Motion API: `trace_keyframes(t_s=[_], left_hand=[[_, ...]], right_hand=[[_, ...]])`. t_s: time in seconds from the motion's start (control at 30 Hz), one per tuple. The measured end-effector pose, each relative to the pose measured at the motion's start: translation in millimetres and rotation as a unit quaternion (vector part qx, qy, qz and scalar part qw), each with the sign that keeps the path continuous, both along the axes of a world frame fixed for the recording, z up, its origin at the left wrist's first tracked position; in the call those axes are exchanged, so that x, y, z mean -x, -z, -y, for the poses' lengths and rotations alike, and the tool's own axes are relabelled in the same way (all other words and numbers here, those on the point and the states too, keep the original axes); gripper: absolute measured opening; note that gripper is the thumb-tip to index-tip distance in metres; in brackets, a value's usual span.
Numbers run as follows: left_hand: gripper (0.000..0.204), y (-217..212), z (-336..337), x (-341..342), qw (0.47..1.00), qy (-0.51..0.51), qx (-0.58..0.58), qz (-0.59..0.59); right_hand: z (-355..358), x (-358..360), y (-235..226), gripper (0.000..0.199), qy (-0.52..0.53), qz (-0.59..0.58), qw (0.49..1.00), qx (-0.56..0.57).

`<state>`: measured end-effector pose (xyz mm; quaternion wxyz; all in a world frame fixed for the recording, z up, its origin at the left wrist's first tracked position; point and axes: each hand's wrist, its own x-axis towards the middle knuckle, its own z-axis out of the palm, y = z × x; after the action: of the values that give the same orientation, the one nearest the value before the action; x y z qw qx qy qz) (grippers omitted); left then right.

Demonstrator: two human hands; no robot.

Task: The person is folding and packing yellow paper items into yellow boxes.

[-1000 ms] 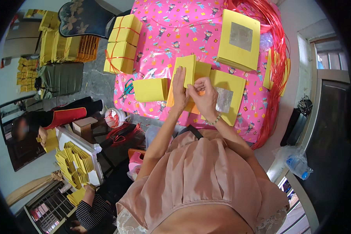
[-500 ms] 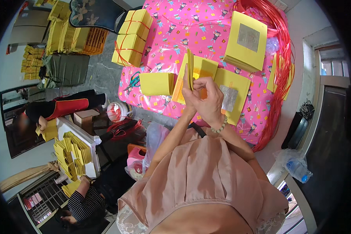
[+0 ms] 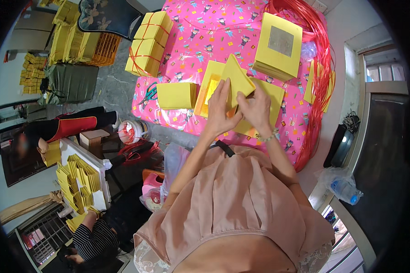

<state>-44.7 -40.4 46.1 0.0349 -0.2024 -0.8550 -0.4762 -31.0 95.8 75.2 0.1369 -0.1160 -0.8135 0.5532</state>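
A bright yellow sheet of paper (image 3: 236, 81), folded to a point, was pinched between both hands above the table (image 3: 200, 27) with its pink patterned cloth. The left hand (image 3: 221, 109) gripped its lower edge; the right hand (image 3: 256, 107) closed on its right side. Half a second before, the sheet stood more edge-on; it had since turned flatter.

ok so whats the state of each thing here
yellow sheet: lifted, held in both hands
left hand: gripping the sheet
right hand: gripping the sheet
tied bundles: bound with red string
square stack: lying flat
scissors: lying on the cloth
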Motion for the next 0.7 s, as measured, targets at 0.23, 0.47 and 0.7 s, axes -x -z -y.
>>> trace_keyframes(t_s=[0.23, 0.47, 0.7], left_hand=[[0.065, 17.7, 34.8, 34.2, 0.994, -0.055, -0.020, 0.092], [0.040, 6.6, 43.3, 42.6, 0.792, 0.096, -0.286, 0.531], [0.033, -0.1, 40.6, 40.5, 0.768, 0.055, -0.285, 0.571]], right_hand=[[-51.1, 11.5, 13.7, 0.026, -0.181, 0.162, 0.926, 0.288], [-62.9, 29.8, 3.7, 0.026, -0.229, 0.284, 0.883, 0.296], [-61.9, 32.9, 25.5, 0.023, -0.188, 0.331, 0.842, 0.382]])
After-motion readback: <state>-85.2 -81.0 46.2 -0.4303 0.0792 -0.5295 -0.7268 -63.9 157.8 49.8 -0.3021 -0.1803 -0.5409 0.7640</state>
